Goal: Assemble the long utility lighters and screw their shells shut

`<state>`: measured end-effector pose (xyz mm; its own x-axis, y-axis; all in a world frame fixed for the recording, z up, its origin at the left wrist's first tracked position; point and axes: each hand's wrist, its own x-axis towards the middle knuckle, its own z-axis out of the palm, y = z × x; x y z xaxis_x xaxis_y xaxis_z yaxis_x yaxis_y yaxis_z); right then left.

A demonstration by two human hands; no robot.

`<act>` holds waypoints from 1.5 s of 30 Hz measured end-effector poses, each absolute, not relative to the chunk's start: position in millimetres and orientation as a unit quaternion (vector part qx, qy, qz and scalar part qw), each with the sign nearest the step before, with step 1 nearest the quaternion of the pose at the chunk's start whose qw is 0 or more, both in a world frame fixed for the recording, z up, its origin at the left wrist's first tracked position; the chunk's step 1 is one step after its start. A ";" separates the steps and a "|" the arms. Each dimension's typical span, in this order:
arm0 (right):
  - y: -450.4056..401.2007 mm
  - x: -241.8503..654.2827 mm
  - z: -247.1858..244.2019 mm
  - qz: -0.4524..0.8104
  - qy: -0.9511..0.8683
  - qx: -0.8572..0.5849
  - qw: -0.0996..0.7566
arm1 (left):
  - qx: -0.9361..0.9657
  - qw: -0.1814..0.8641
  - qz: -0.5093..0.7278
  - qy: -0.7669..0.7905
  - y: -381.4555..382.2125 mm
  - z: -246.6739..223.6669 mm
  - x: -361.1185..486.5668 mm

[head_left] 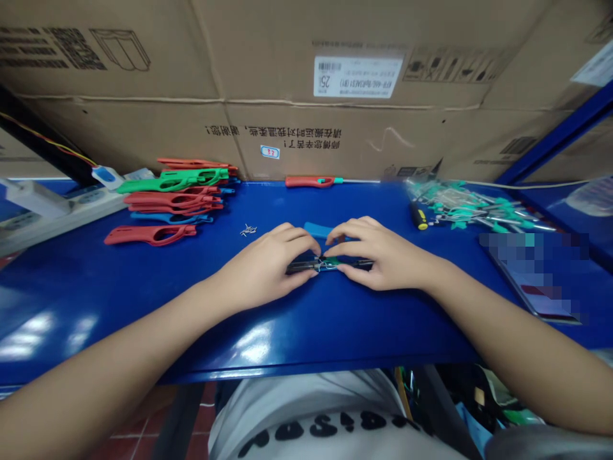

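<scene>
Near the middle of the blue table, both hands grip a dark lighter body (301, 266) with a green part and thin bright metal near its centre. My left hand (268, 259) pinches its left portion between thumb and fingers. From the other side, my right hand (378, 252) has its fingers curled over the right portion, thumb below. The fingers hide much of the lighter. Just behind the hands lies a blue lighter shell piece (317, 229), partly covered by the right fingers. Several small screws (248, 230) are heaped beyond my left hand.
Red, green and blue lighter shells (153, 235) are stacked at left, beside a power strip (90, 201). A red lighter (310, 181) lies against the cardboard boxes (287, 76). At right are a screwdriver (420, 217), metal rods with green parts (483, 204) and a phone (531, 278).
</scene>
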<state>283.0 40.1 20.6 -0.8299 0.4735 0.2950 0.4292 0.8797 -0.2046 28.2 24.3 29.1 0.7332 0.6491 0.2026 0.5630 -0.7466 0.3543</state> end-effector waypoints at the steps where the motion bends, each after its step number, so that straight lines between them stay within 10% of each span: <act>1: 40.9 283.9 21.4 0.060 -0.951 -0.249 0.172 | 0.925 0.135 0.155 0.320 23.5 28.2 29.0; 45: 36.4 275.6 20.3 0.156 -0.900 -0.351 0.204 | 0.927 0.038 0.135 0.348 32.1 29.5 19.3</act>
<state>275.6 36.4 20.3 -0.6697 0.6964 0.2579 0.5692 0.7044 -0.4241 19.3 32.1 29.5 0.7219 0.6549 0.2235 0.6342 -0.7554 0.1648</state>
